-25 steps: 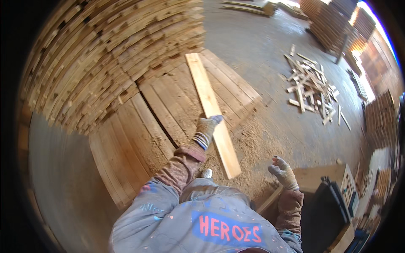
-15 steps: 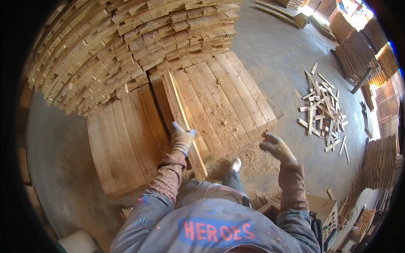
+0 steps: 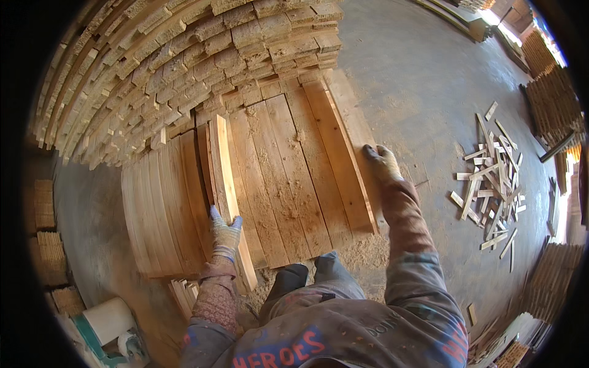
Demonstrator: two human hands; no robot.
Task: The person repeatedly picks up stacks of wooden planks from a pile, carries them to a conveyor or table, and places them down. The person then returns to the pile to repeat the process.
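My left hand (image 3: 226,236), in a work glove, grips a long wooden board (image 3: 228,178) that stands tilted on its edge across the row of planks. At the right end of the row, my gloved right hand (image 3: 383,164) is closed on the outer side of another wooden board (image 3: 353,116). Beside that board a second one (image 3: 328,132) is tipped, its long edge raised. Between my hands lie several flat planks (image 3: 270,178) strewn with sawdust. More planks (image 3: 162,202) lie side by side to the left of my left hand. The right fingertips show only in part.
A tall stack of rough boards (image 3: 202,61) rises at the far side. Scrap sticks (image 3: 491,184) lie heaped on the grey floor (image 3: 417,92) at right. Further board stacks (image 3: 552,86) line the right edge. Sawdust covers the floor near my feet.
My right hand has gone from free above the floor to the rightmost board, and boards there now stand tilted. The left hand still holds its board. My view has shifted.
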